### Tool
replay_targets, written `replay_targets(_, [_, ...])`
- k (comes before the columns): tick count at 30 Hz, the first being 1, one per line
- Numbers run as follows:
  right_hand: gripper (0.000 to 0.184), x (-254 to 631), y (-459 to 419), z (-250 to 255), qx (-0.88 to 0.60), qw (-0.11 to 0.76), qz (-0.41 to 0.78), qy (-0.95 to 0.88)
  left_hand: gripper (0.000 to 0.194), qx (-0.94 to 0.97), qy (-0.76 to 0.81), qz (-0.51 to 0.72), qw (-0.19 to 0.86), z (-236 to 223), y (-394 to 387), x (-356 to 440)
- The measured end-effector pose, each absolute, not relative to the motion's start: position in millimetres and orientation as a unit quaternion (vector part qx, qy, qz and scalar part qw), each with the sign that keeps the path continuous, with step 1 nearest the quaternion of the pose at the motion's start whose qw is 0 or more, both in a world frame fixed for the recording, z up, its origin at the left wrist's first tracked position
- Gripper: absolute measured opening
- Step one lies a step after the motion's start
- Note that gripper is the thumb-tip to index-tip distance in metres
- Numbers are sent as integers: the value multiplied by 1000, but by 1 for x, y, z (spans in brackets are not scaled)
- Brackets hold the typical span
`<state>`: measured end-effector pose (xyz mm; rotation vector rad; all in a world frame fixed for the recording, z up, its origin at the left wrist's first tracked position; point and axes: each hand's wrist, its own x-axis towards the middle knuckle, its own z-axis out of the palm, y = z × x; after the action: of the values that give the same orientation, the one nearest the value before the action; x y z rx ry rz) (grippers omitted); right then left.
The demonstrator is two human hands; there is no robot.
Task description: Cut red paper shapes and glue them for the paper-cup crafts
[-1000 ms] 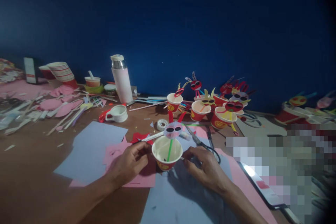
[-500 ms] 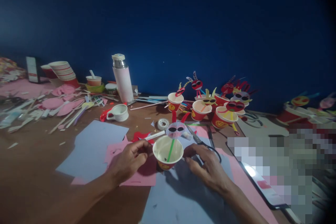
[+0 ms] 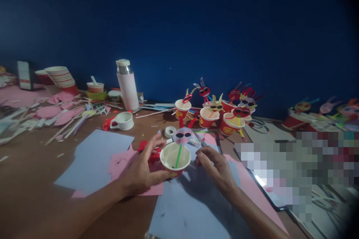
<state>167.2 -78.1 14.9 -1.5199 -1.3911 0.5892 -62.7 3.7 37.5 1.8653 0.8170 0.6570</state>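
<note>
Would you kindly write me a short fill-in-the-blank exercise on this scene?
The straw in the cup nearest the person is ____.
The ears on the paper face above that cup are ____.
The thumb overlapping that cup belongs to the person's ____ hand.
The wall behind the table is dark ____.
Missing words: green; red; left; blue.

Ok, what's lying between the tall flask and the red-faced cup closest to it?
In the head view, loose thin straws or sticks, some blue, some pale, lie between the flask and that cup.
</note>
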Motion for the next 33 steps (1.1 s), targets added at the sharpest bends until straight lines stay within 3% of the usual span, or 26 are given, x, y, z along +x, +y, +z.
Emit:
replay_targets(8, [25, 173, -88, 20, -622, 484, 251, -562, 79, 800, 339, 254, 426, 45, 2, -53])
replay_targets(15, [29, 174, -97, 6, -614, 515, 252, -542, 98, 762, 305, 288, 494, 37, 3, -45])
replay_targets(21, [30, 179, -100, 4, -610, 536, 249, -527, 93, 740, 274, 281, 547, 42, 8, -43])
replay_targets(28, [29, 177, -103, 3, -617, 549, 267, -497, 95, 669, 306, 410, 538, 63, 46, -66])
replay_targets(33, [34, 175, -100, -1, -634, 523, 272, -500, 92, 676, 354, 423, 487, 57, 66, -71])
